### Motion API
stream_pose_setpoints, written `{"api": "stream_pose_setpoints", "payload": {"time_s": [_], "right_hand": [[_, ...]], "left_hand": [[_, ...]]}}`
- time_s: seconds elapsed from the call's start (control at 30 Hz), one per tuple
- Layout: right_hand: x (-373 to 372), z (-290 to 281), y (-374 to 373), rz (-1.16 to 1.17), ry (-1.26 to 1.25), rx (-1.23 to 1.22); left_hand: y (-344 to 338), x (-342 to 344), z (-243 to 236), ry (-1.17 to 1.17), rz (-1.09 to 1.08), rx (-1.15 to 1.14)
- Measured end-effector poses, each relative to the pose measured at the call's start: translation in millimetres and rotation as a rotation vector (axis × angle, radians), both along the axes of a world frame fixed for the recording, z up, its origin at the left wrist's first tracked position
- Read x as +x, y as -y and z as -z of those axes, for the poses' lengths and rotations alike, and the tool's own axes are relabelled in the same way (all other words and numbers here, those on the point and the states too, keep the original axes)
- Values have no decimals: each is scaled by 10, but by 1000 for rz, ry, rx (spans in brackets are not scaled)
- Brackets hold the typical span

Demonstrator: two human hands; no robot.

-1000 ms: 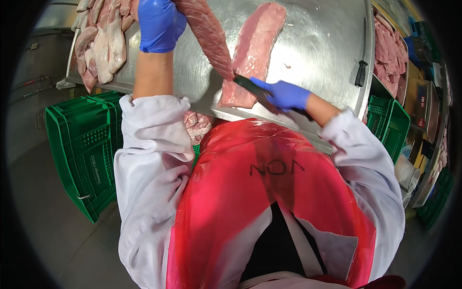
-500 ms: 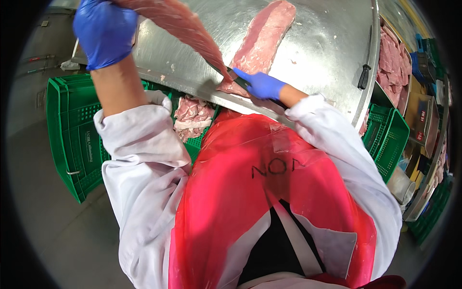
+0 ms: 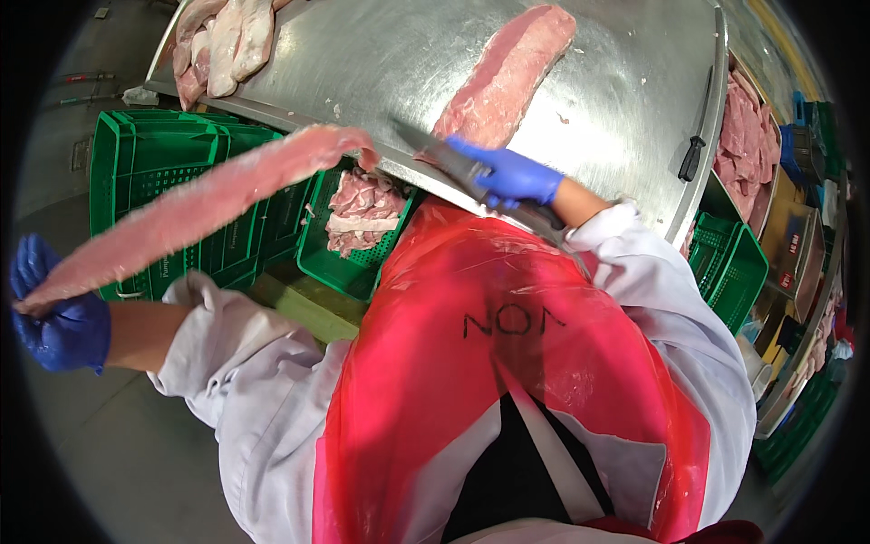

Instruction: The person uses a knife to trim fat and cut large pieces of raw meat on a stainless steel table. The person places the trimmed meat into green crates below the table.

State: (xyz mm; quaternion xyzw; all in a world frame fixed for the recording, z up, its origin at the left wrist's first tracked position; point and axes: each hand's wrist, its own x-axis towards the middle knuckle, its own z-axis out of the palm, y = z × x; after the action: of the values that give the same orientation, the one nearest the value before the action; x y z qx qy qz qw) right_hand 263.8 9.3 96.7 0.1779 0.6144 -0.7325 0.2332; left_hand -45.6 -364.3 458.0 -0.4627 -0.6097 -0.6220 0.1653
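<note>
**Head view: long strip pulled out left, knife at table edge**

- Left hand [image 3: 56, 313], blue glove, far out to the left, fingers clamped on the end of a long pink meat strip [image 3: 195, 204].
- Strip runs from that hand up and right, stretched in mid-air over the green crates [image 3: 163, 163]. Its other end sits at the near edge of the steel table [image 3: 616, 118], just left of the knife tip. Can't tell whether that end touches the edge.
- Right hand [image 3: 512, 174], blue glove, fist wrapped around the knife [image 3: 453, 161] handle. Blade points left along the near table edge, just beside the near end of the pork loin.
- Pork loin [image 3: 507, 82]: one long piece lying flat on the table, running from the knife up and to the far right.
- Green crate below the table edge holds trimmed meat scraps [image 3: 358, 213], right under the strip's table end.
- Far left corner of the table: pile of pale meat cuts [image 3: 227, 41].
- Right side of the table: a black-handled tool [image 3: 694, 154] lying on the steel, well apart from both hands.
- Beyond the right rim: a tray of meat slices [image 3: 748, 136], more green crates below it.
- Person wears a white coat and a red plastic apron [image 3: 507, 363].
</note>
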Motion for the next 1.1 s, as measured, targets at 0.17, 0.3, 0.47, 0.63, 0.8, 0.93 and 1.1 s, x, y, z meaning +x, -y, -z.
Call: {"api": "stream_pose_setpoints", "payload": {"time_s": [0.17, 0.3, 0.47, 0.63, 0.8, 0.93, 1.1], "right_hand": [[-220, 235, -663, 199, -33, 366], [-328, 420, -525, 205, -13, 611], [323, 53, -236, 108, 66, 487], [46, 203, -156, 211, 77, 440], [1033, -411, 179, 74, 249, 271], [1499, -633, -137, 189, 215, 290], [1231, -292, -296, 610, 86, 456]], "left_hand": [[656, -398, 1005, 358, -119, 44], [673, -619, 2076, 435, -413, -435], [517, -569, 2901, 519, -515, -593], [-427, -525, 3086, 414, -277, -535], [-1236, -114, 3290, 404, -161, -464], [-2236, 733, 3838, 280, 4, -640], [-2869, 1398, 4541, 198, -12, -1195]]}}
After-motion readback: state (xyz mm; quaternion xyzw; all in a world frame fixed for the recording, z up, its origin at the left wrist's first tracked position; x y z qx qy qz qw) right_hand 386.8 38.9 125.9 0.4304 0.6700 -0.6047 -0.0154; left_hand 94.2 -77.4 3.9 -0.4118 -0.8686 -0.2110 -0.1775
